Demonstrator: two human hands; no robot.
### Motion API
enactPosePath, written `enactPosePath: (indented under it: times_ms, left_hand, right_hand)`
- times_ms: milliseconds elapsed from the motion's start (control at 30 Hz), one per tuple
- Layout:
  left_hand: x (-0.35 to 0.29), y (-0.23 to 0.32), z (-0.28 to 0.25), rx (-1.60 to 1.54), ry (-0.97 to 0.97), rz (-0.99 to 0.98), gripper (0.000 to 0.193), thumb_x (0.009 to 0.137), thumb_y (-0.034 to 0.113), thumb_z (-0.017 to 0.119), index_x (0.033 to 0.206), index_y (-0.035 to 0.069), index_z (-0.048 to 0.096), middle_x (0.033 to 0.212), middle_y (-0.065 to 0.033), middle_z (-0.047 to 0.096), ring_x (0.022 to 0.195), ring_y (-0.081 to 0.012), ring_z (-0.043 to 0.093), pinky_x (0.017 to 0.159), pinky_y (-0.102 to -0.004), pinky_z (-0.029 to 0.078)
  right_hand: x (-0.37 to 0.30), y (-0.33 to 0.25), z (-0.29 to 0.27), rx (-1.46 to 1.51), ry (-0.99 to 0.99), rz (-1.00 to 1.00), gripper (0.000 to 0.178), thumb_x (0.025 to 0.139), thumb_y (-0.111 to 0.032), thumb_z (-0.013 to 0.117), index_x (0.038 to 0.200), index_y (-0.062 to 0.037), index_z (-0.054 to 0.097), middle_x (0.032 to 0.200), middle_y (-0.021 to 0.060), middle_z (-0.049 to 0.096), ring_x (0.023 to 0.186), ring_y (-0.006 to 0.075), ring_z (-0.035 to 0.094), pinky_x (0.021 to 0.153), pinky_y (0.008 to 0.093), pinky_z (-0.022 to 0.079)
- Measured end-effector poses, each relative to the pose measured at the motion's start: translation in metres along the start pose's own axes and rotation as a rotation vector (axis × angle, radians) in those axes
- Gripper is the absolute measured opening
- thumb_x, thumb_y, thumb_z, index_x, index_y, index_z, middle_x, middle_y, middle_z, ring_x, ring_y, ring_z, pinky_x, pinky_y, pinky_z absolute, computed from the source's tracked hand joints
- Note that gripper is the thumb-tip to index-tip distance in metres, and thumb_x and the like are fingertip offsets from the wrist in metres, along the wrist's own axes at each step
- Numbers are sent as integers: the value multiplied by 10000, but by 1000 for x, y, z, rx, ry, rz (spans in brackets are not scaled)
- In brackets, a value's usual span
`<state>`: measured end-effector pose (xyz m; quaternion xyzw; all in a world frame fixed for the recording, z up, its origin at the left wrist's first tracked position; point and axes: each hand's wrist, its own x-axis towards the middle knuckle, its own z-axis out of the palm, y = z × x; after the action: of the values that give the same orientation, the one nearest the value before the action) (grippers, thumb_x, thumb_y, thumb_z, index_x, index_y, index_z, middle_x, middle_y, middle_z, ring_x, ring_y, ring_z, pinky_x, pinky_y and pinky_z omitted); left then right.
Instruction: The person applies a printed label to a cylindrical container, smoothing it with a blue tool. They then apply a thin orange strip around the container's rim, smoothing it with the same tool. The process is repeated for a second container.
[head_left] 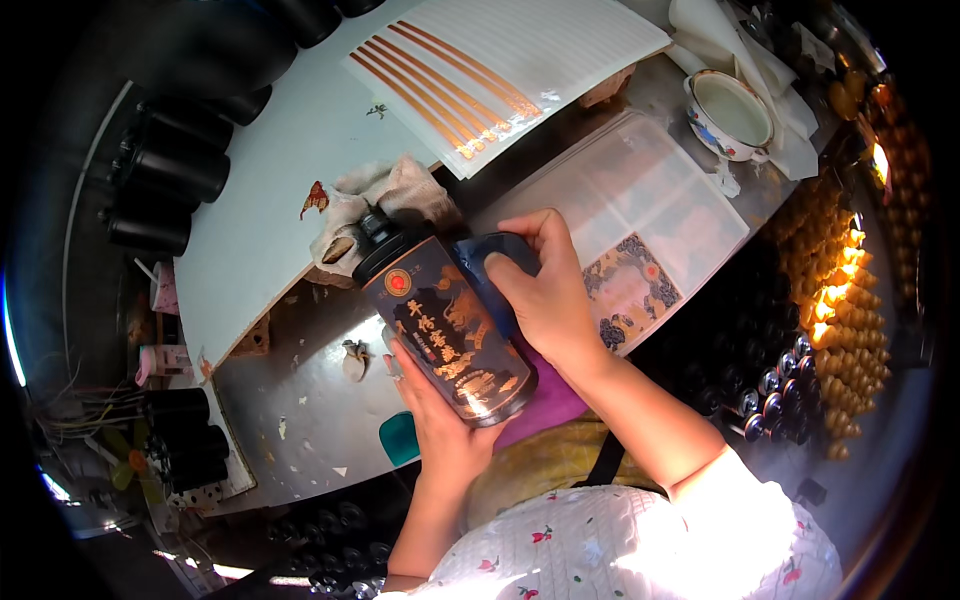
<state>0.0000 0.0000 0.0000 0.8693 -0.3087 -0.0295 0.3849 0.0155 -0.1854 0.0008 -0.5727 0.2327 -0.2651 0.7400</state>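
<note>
A black bottle (412,318) with a narrow neck lies tilted in front of me, its neck pointing away to the upper left. A gold-patterned decal with a round red and gold emblem covers its side. My left hand (440,415) is closed around the bottle's lower side and base, fingers along its left edge. In my right hand (548,290) is a flat dark blue piece (487,268), perhaps a scraper, pinched under the thumb and against the bottle's right side. Beyond the bottle's neck sits a crumpled, stained cloth (405,190).
Copper-coloured decal strips (440,90) lie on white sheets at the far side. To the right are clear plastic sheets (650,180) with a patterned decal (630,285), and an enamel bowl (712,138). Black bottles (180,165) stand left; gold bottles (850,350) stand right. Purple cloth (545,408) covers my lap.
</note>
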Motion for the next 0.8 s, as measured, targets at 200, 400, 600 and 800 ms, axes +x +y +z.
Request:
enactPosePath:
  times_ms: [200, 400, 600, 800]
  left_hand:
    - [1, -4, -9, 82, -43, 11, 1290, 778, 485, 843, 1590, -87, 21, 1634, -309, 166, 1513, -451, 224, 1219, -490, 210]
    - [4, -6, -7, 35, -38, 34, 1307, 743, 415, 877, 1584, -99, 18, 1601, -328, 230, 1463, -487, 285, 1194, -509, 242]
    - [-5, -14, -5, 38, -36, -22, 1300, 736, 373, 878, 1586, -84, 7, 1572, -328, 300, 1447, -532, 294, 1215, -560, 185]
    - [1, -12, -7, 32, -49, -11, 1259, 735, 331, 868, 1587, -80, 37, 1564, -310, 329, 1445, -517, 309, 1219, -564, 173]
  right_hand:
    - [-9, -36, 7, -134, -221, -429, 347, 872, -7, 646, 1213, -24, 583, 1096, 118, 656, 1000, 244, 648, 893, 352, 510]
    - [59, -48, 28, -27, -318, -583, 236, 833, -17, 680, 1068, -8, 656, 996, 118, 705, 940, 308, 689, 811, 393, 561]
    - [-15, -27, -66, -270, -637, -836, 235, 737, -47, 791, 936, -120, 691, 965, 6, 734, 889, 232, 718, 698, 357, 530]
    - [13, -24, -54, -130, -624, -283, 236, 770, -39, 853, 935, -89, 693, 890, 15, 689, 779, 113, 645, 709, 271, 494]
